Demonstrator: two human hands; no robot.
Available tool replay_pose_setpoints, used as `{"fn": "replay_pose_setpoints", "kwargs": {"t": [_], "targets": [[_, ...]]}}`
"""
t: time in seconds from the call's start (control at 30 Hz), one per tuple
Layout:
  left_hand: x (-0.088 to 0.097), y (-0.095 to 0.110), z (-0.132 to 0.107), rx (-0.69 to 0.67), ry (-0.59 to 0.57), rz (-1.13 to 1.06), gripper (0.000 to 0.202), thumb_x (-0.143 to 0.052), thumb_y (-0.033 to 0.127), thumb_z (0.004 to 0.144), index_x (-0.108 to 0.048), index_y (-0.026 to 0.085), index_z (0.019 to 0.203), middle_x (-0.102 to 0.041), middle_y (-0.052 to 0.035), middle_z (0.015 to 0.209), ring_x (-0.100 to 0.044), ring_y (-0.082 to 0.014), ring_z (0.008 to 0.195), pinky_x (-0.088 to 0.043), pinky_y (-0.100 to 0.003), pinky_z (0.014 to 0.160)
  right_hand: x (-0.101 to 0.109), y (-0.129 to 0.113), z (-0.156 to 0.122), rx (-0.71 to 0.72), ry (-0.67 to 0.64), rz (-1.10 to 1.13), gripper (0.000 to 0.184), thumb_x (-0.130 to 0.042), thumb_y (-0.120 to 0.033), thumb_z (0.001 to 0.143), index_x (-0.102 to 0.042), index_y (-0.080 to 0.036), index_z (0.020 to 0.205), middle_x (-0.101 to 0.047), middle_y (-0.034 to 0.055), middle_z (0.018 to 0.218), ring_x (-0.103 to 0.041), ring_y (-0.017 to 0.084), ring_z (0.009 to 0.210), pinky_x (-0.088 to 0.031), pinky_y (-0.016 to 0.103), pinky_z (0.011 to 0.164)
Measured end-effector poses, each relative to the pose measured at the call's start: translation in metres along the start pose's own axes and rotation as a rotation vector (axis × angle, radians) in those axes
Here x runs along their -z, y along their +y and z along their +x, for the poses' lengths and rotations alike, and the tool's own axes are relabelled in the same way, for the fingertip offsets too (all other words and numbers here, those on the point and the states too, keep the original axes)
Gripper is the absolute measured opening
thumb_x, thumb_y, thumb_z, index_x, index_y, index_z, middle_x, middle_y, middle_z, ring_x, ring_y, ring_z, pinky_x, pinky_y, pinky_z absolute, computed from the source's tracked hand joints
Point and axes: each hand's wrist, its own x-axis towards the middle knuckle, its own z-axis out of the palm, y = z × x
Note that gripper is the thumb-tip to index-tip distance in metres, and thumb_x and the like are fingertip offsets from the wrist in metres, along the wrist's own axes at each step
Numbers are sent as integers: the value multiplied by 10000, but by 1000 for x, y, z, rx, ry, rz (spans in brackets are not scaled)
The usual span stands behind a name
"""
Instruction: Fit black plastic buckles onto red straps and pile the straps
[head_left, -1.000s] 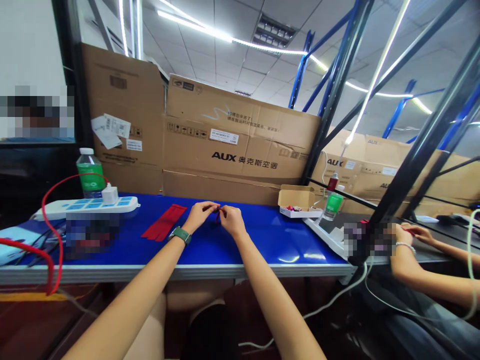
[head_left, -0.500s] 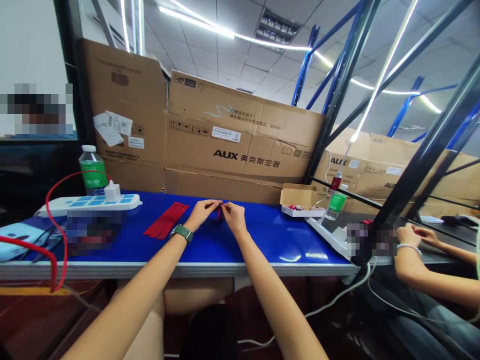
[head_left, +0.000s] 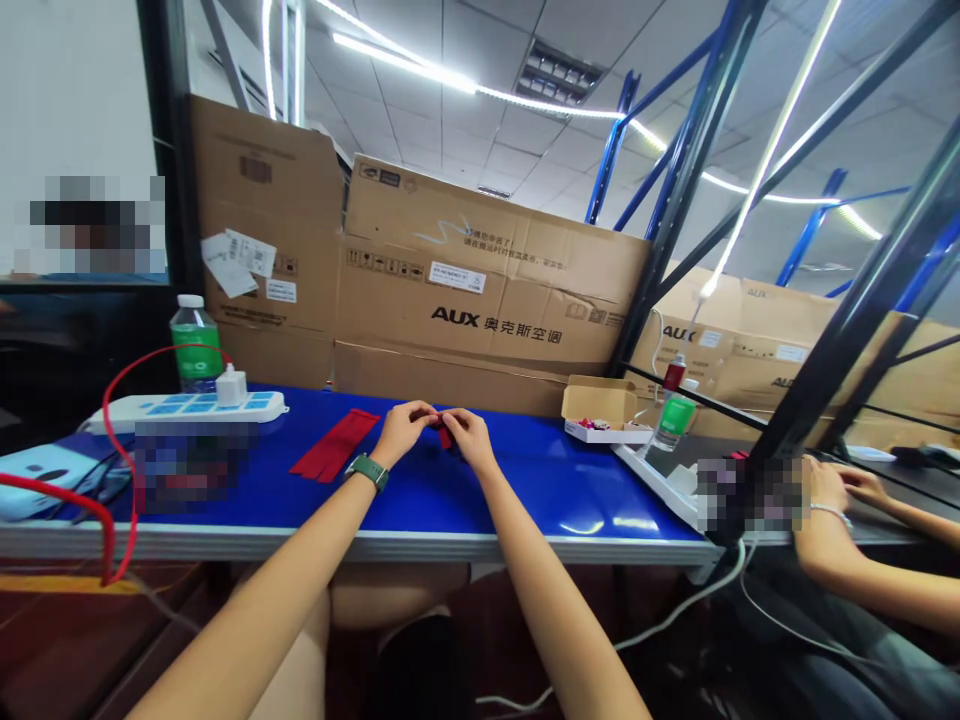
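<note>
Both hands meet over the blue table top (head_left: 525,480), fingertips nearly touching. My left hand (head_left: 406,430), with a green-banded watch on its wrist, pinches one end of a small red ribbon strip (head_left: 445,437). My right hand (head_left: 468,437) is closed on the same ribbon from the other side, and a short piece hangs below the fingers. Its exact shape is mostly hidden by the fingers. Left of my left hand, several flat red ribbon strips (head_left: 335,446) lie side by side on the table.
A power strip (head_left: 262,408) with a white charger, a green-labelled bottle (head_left: 196,350) and a light blue phone (head_left: 45,478) stand at left. An open small box (head_left: 600,428) holds small items at back right. Cardboard (head_left: 480,270) walls the back; a co-worker's hands (head_left: 832,490) are at far right.
The red ribbon between my fingertips has turned and shows more of its red face below them. My hands stay close together; the whole view has shifted slightly.
</note>
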Motion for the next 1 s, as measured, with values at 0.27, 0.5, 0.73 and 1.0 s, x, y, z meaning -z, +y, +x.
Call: {"fn": "replay_pose_setpoints", "kwargs": {"t": [0.27, 0.5, 0.73, 1.0], "targets": [[-2, 0, -1, -60, 58, 99, 143, -506, 339, 924, -567, 216, 962, -706, -33, 869, -689, -188, 798, -529, -313, 784, -7, 4, 0, -234, -55, 401, 462, -796, -482, 698, -696, -166, 1020, -765, 76, 886, -724, 207, 800, -568, 303, 728], [-11, -10, -1, -24, 38, -32, 464, -733, 474, 789, -575, 181, 1112, -689, -110, 1102, -670, -233, 1053, -562, -349, 854, -5, 6, 2, -232, 102, 412, 515, -785, -420, 692, -628, -198, 1130, -731, 54, 952, -697, 170, 760, -566, 283, 693], [-11, -10, -2, 170, -194, -207, 507, -806, 553, 693, -735, 131, 963, -770, -147, 1004, -724, -285, 929, -556, -426, 895, -5, 14, 5, -141, 172, 258, 386, -746, -384, 713, -629, -183, 1021, -723, 50, 858, -699, 190, 802, -567, 305, 761], [-9, 5, -8, 414, -117, -457, 476, -844, 466, 687, -722, 159, 1030, -767, -110, 1003, -722, -245, 931, -541, -317, 781, -8, 4, 4, -55, 246, 249, 356, -632, -316, 790, -654, -201, 1126, -694, 18, 828, -661, 163, 695, -577, 281, 667]]}}
